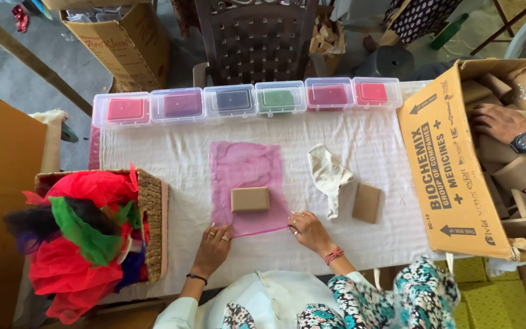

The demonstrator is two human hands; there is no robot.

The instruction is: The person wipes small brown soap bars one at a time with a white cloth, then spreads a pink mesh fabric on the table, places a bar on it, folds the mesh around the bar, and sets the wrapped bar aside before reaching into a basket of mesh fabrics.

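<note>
Pink mesh sheet point(248, 183) lies flat mid-desk, small tan box point(250, 199) sitting on its near half. Left hand point(212, 245) at the sheet's near-left corner, fingers spread and pressing the edge down; right hand point(307, 229) at the near-right corner, fingers pinching the edge, likely keeping the sheet taut. Second tan box point(367, 202) and crumpled white cloth point(329, 173) lie right of the sheet. Wicker basket point(151, 207) of coloured netting left of it. Co-worker's hand point(499, 120) inside the cardboard carton point(442, 164), far right.
</note>
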